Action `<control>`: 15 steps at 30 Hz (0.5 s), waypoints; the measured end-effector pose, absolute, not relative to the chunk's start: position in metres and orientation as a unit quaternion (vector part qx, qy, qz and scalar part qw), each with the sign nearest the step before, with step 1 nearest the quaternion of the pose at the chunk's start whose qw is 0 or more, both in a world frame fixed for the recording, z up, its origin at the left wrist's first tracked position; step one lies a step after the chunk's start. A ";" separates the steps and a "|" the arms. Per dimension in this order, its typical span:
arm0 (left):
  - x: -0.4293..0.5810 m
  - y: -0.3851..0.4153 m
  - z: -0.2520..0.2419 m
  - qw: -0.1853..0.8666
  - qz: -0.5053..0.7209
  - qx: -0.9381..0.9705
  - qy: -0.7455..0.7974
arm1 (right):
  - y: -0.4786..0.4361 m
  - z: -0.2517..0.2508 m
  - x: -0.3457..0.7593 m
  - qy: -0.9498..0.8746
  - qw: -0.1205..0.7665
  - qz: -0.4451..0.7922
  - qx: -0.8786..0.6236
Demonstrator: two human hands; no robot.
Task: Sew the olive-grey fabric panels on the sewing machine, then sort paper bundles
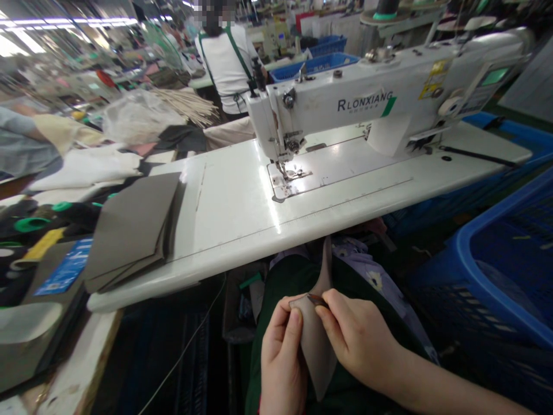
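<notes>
My left hand (pixel 283 360) pinches the upper corner of a taupe fabric piece (pixel 317 351), which hangs down over my lap. My right hand (pixel 358 340) is closed at the same corner, on a small dark tool with a reddish edge (pixel 317 300). Its exact kind is hidden by my fingers. A long strip of similar pale material (pixel 324 265) rises from my lap towards the table edge. Both hands are below the front edge of the white sewing table (pixel 228 202).
A RLONXIANG sewing machine (pixel 367 98) stands on the table. A stack of taupe panels (pixel 129 230) lies at its left end. A blue plastic basket (pixel 488 271) stands to my right. A co-worker in a white shirt (pixel 224 63) stands beyond the machine.
</notes>
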State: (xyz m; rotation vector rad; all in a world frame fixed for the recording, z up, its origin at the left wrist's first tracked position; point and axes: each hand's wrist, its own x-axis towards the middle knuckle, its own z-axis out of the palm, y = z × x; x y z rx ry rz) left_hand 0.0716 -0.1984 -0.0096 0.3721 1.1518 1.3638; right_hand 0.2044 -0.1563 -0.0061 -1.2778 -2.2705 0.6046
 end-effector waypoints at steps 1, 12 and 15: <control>0.071 -0.199 -0.010 0.611 0.586 0.171 0.503 | -0.157 -0.007 0.204 -0.823 0.238 0.219 -0.466; 0.056 -0.196 -0.003 0.562 0.495 0.310 0.587 | -0.149 -0.005 0.203 -0.849 0.250 0.189 -0.426; 0.057 -0.196 0.001 0.557 0.514 0.286 0.587 | -0.149 -0.001 0.202 -0.844 0.252 0.200 -0.428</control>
